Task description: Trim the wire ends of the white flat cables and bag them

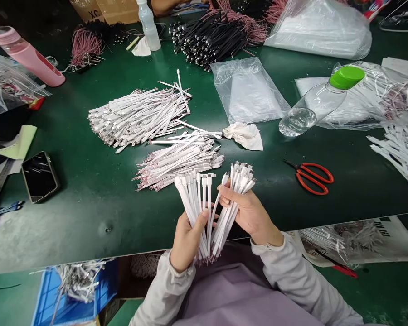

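Note:
My left hand [188, 242] grips a bunch of short white cables [192, 199], their connector ends fanned upward. My right hand [246, 213] holds a second bunch of white cables [236, 206], also with connectors at the top. Both bunches come together low down, above the near edge of the green work table [98, 226], and thin pinkish wire ends show there. Just beyond my hands lies a pile of white cables with pink ends [178, 160]. Farther on is a larger white pile [139, 117].
Red-handled scissors [309, 178] lie to the right, near a clear bottle with a green cap [313, 103] on its side. Plastic bags, black cables [211, 38], a phone [40, 176] and a pink flask [27, 56] sit around the table. A blue crate [71, 290] stands below.

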### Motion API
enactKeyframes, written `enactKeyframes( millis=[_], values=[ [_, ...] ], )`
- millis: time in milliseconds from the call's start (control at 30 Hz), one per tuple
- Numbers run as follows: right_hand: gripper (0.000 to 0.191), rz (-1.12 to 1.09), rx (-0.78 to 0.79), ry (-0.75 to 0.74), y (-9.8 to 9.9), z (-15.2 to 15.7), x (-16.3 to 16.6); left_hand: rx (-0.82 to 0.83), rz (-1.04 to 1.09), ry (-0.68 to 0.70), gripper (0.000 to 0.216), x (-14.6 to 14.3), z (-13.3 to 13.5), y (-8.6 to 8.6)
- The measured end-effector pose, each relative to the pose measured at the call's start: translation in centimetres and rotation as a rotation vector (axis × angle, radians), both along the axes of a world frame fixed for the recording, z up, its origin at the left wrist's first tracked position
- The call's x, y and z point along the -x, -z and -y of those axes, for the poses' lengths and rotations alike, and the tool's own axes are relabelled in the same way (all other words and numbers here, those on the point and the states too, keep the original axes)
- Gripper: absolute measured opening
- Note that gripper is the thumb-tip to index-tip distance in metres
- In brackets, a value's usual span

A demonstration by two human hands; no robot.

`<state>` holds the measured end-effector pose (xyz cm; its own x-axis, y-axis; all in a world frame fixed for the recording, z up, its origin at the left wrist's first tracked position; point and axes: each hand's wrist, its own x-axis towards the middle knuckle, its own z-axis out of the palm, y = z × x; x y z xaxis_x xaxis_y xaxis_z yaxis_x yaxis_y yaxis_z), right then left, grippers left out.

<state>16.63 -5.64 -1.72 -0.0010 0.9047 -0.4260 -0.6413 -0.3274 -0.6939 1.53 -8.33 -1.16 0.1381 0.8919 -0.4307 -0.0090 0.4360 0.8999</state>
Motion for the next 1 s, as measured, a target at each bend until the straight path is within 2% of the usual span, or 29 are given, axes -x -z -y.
enactKeyframes(
  millis=[100, 233, 400, 600, 733, 833, 1000],
  values=[
    [0.024, 0.098, 0.020, 0.029, -0.1, 0.2, 0.1, -0.031, -0.077, -0.017, 0.041, 0.2, 0.1, 0.3],
    [0.025, 0.113, 0.052, 0.066, -0.3, 0.3, 0.2, -0.077, -0.117, -0.025, 0.037, 0.3, 0.0, 0.7],
    [0.025, 0.141, 0.045, 0.030, -0.3, 0.3, 0.1, -0.078, -0.062, -0.029, 0.035, 0.2, -0.2, 0.5],
    [0.027, 0.055, 0.061, -0.013, 0.0, 0.4, 0.0, -0.024, 0.011, -0.029, 0.032, 0.2, 0.0, 0.6],
    [0.027, -0.052, 0.043, -0.133, -0.2, 0.4, -0.1, 0.049, 0.186, -0.089, 0.036, 0.1, -0.7, 0.2],
    [0.028, -0.128, 0.046, -0.257, -0.4, 0.4, -0.1, 0.030, 0.264, -0.135, 0.039, 0.2, -2.2, -0.5],
    [0.030, -0.171, 0.055, -0.406, -0.6, 0.6, 0.2, -0.087, 0.176, -0.011, 0.042, 0.0, -4.9, -1.4]
  ],
)
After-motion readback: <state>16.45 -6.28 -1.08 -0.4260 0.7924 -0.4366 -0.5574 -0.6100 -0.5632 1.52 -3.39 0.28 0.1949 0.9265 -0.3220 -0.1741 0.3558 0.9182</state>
